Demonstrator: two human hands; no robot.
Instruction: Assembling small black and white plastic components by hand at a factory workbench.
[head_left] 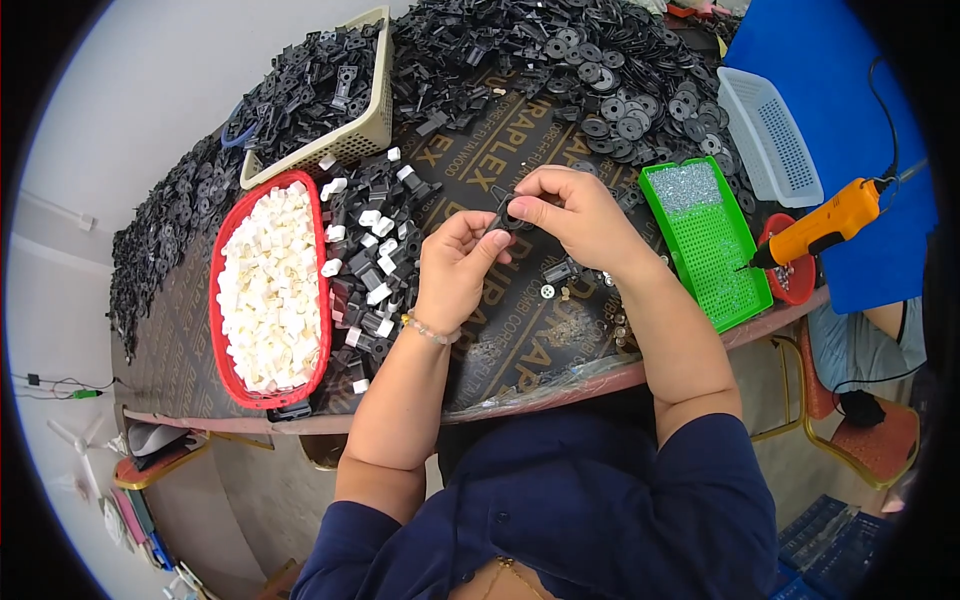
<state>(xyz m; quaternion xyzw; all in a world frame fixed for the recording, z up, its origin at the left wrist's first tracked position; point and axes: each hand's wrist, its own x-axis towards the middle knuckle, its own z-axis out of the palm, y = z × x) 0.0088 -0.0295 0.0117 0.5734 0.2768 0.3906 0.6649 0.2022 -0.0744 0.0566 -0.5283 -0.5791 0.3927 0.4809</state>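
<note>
Over the middle of the table, my left hand (pixel 452 268) and my right hand (pixel 582 215) meet on a small black plastic part (pixel 504 207). The fingers of both are closed on it, thumbs uppermost, and they cover much of its shape. Left of my left hand lies a heap of black plastic parts with white blocks (pixel 383 240). Below my right hand, a loose black piece (pixel 562 271) and a small white round piece (pixel 547 292) rest on the dark printed tabletop (pixel 480 330).
A red basket (pixel 214 300) of white blocks stands left, a cream basket (pixel 376 110) of black parts behind it. Black discs (pixel 625 115) pile up at the back. At right are a green tray (pixel 722 325) of small metal pieces, an orange electric screwdriver (pixel 830 222), a red bowl (pixel 808 285) and a white basket (pixel 738 110).
</note>
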